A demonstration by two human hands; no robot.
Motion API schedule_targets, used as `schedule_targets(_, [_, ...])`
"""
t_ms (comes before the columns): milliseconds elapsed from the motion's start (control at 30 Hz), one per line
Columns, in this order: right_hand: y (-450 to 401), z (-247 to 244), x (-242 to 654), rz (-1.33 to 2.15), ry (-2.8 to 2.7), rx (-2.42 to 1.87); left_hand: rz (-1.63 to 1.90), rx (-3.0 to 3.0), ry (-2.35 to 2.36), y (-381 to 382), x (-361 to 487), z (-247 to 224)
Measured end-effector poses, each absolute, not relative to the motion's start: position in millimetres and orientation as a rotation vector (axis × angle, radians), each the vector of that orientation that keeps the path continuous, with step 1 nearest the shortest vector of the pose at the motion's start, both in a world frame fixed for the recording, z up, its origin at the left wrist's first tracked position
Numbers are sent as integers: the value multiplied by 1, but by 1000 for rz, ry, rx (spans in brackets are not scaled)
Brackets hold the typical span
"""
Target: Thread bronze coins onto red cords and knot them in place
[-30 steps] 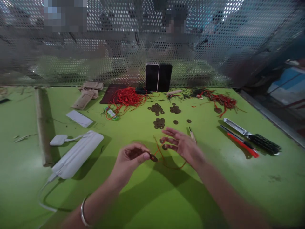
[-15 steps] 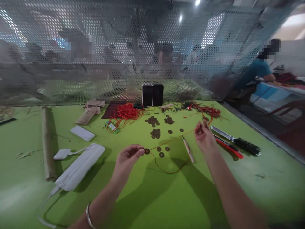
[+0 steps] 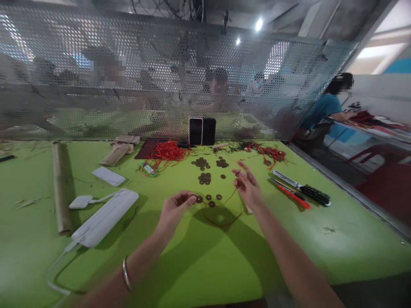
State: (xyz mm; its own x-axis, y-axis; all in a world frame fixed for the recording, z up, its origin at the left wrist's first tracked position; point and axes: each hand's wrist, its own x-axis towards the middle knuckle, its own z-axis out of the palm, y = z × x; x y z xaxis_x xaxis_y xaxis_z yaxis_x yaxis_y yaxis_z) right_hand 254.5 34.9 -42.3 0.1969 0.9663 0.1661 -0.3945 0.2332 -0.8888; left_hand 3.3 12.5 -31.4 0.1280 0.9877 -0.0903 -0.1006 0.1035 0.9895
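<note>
Head view — forward, down over green table [image 3: 205,265] — mesh screen [image 3: 257,111] beyond.

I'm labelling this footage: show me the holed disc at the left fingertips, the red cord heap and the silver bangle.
Holed disc [image 3: 201,199]: head view, on its flat face.
Red cord heap [image 3: 169,151]: head view, mid-tangle.
Silver bangle [image 3: 126,273]: head view, on its band.
</note>
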Motion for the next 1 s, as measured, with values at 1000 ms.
schedule_targets(1000, [19, -50, 227, 176, -2144, -1003, 1110, 697, 832, 12, 10, -35])
